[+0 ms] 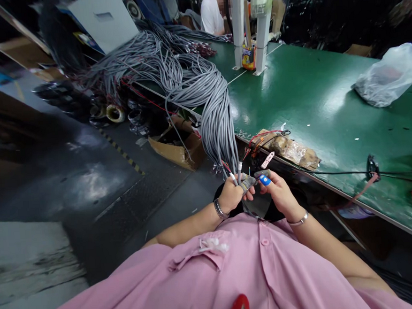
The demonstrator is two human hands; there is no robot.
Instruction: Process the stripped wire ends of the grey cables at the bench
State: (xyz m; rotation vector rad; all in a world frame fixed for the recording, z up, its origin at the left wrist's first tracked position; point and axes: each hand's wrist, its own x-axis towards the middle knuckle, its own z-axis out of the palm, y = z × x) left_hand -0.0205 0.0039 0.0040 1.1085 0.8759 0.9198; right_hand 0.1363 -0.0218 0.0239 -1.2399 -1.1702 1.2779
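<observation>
My left hand is closed around the ends of grey cables, with grey covers on its thumb and a finger. White bands wrap two of the cable ends beside it. Thin coloured wires stick up near its fingertips. My right hand pinches close by, almost touching the left; a blue cover is on its thumb and a grey one on a finger. What lies in its pinch is too small to make out, though thin wires run there. The cables hang over the table's edge from a large heap behind.
The green table carries a taped cardboard block at its near edge, black cords and a clear plastic bag. White posts stand on it. A cardboard box sits below on the floor. A person in white is across the table.
</observation>
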